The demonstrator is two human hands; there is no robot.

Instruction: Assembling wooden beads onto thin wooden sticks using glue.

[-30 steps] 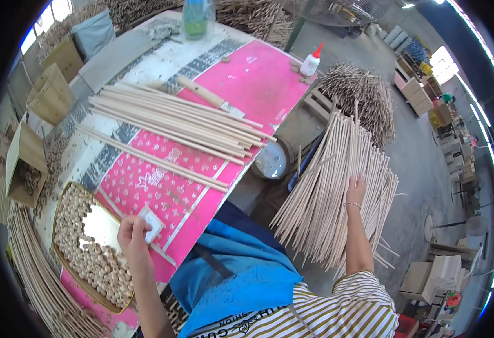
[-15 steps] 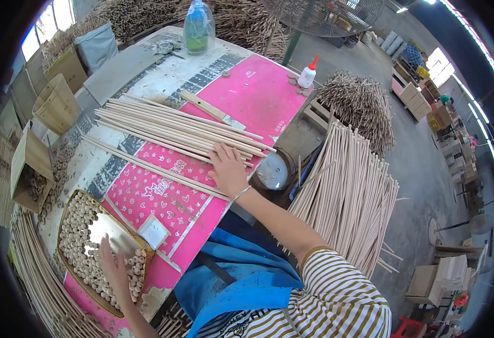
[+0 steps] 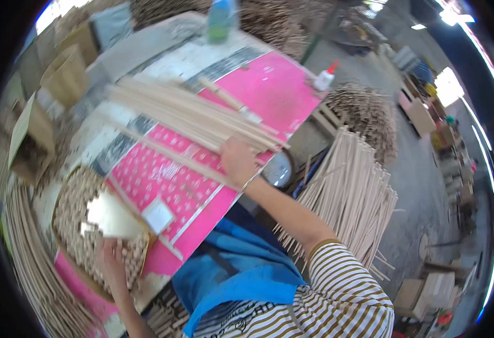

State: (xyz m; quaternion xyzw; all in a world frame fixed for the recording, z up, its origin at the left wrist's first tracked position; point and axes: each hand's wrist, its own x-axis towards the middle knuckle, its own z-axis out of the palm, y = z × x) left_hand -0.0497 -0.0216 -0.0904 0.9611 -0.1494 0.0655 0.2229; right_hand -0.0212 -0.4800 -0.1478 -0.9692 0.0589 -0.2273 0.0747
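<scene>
A row of long, pale wooden sticks lies slantwise across the pink-covered table. My right hand is at their near right end, closed with its fingers curled over the sticks; how many it holds is hidden. A few more sticks lie apart on the near side of that row. To the left, my left hand is down in a tray of small round wooden beads. Its fingers are bunched together among the beads, and blur hides what is between them. Part of the tray's shiny bottom shows bare.
A small white square dish sits beside the tray. Farther off are a red-tipped white glue bottle, a flat wooden strip and a plastic bottle. A big bundle of sticks stands right of the table, by a round bucket.
My left hand has dropped into the beads, its fingers going from spread to bunched. The right hand's fingers have curled in at the stick ends. The whole view has shifted and blurred.
</scene>
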